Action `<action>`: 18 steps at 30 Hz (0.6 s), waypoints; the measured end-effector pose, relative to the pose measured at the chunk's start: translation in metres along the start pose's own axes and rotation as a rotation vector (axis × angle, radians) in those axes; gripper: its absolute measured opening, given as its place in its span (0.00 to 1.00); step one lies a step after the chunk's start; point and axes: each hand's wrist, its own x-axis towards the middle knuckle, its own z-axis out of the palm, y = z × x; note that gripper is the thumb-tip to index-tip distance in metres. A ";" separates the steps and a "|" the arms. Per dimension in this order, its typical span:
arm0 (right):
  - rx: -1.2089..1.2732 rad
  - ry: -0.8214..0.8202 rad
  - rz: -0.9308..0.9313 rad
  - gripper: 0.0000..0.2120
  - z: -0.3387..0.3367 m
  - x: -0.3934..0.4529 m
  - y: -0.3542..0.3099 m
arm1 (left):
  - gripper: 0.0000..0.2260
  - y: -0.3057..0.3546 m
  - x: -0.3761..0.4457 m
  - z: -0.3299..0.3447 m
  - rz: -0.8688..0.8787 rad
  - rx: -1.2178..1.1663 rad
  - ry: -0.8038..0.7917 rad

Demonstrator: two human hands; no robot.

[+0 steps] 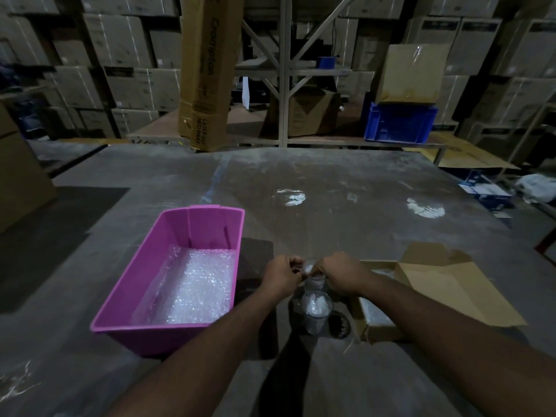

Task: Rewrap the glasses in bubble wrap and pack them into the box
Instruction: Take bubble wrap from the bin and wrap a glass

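My left hand (282, 276) and my right hand (341, 273) meet over a clear glass (314, 281) standing on the grey table, both pinching bubble wrap at its rim. A second glass (316, 311) with bubble wrap stuffed inside stands just in front of it, nearer to me. To the right lies an open cardboard box (433, 296) with its flaps spread; white wrap shows inside it. On the left sits a pink plastic tub (144, 284) lined with a sheet of bubble wrap (192, 290).
A dark round object (340, 326) lies beside the nearer glass. The grey table (331, 188) stretches far ahead. Beyond it are metal racks, a blue crate (400, 123), a tall leaning carton (207, 73) and stacked cartons.
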 end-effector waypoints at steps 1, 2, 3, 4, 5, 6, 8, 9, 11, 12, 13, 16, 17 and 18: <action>0.010 0.015 0.008 0.19 0.000 -0.003 -0.002 | 0.11 0.002 -0.002 -0.001 -0.007 0.001 -0.001; 0.007 0.030 0.006 0.19 0.001 -0.004 -0.003 | 0.12 0.003 -0.003 -0.002 -0.007 0.009 -0.002; -0.005 0.052 0.000 0.19 0.002 -0.006 -0.003 | 0.14 0.004 -0.004 -0.004 -0.009 0.027 0.004; -0.021 0.079 -0.004 0.20 0.004 -0.007 -0.002 | 0.16 0.004 -0.005 -0.005 -0.011 0.044 0.010; -0.031 0.110 -0.007 0.21 0.005 -0.007 -0.002 | 0.17 0.004 -0.007 -0.007 -0.018 0.055 0.020; -0.030 0.142 -0.006 0.22 0.006 -0.009 -0.001 | 0.18 0.003 -0.008 -0.009 -0.021 0.056 0.028; 0.009 0.211 0.002 0.22 0.005 -0.013 0.000 | 0.19 0.002 -0.011 -0.012 -0.016 0.045 0.040; 0.039 0.253 0.004 0.22 0.005 -0.016 -0.001 | 0.19 0.003 -0.012 -0.014 -0.015 0.036 0.045; 0.110 0.338 -0.005 0.20 0.005 -0.025 -0.003 | 0.18 0.003 -0.015 -0.017 -0.012 0.010 0.049; 0.151 0.384 -0.022 0.19 0.006 -0.030 -0.005 | 0.18 0.004 -0.017 -0.019 -0.005 -0.003 0.050; 0.198 0.429 -0.043 0.16 0.008 -0.037 -0.007 | 0.19 0.004 -0.019 -0.021 0.002 -0.013 0.053; 0.340 0.436 -0.068 0.12 0.016 -0.060 -0.021 | 0.19 0.004 -0.025 -0.027 0.053 -0.039 0.074; 0.370 0.403 -0.065 0.14 0.021 -0.067 -0.026 | 0.19 0.005 -0.028 -0.028 0.065 -0.048 0.077; 0.389 0.377 -0.061 0.17 0.027 -0.072 -0.031 | 0.18 0.005 -0.031 -0.031 0.081 -0.071 0.080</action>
